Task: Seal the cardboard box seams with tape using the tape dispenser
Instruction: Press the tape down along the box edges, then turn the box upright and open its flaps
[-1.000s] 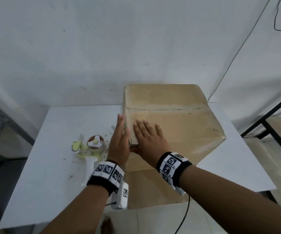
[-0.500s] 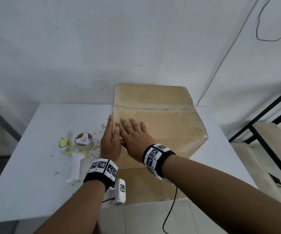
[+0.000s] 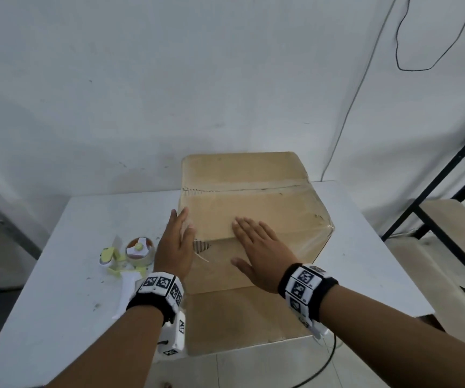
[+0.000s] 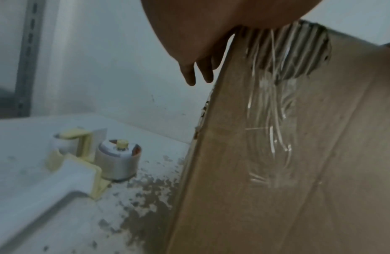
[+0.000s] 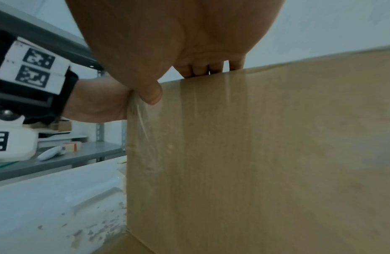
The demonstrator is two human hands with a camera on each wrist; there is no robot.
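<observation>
Cardboard box (image 3: pixel 253 208) sits on the white table (image 3: pixel 57 317), back face close to the wall — brown, worn, top flaps closed. Clear tape (image 3: pixel 253 189) runs along the top seam, glossy and wrinkled toward the box's right corner. Near face has a torn patch (image 3: pixel 200 245) at its upper left exposing corrugation, with crumpled clear tape (image 4: pixel 270 137) hanging below it. 1 loose flap lies flat on the table in front of the box. Tape dispenser (image 3: pixel 126 264) — white handle, yellow frame, near-empty roll — lies on its side just left of the box, not touching it.
</observation>
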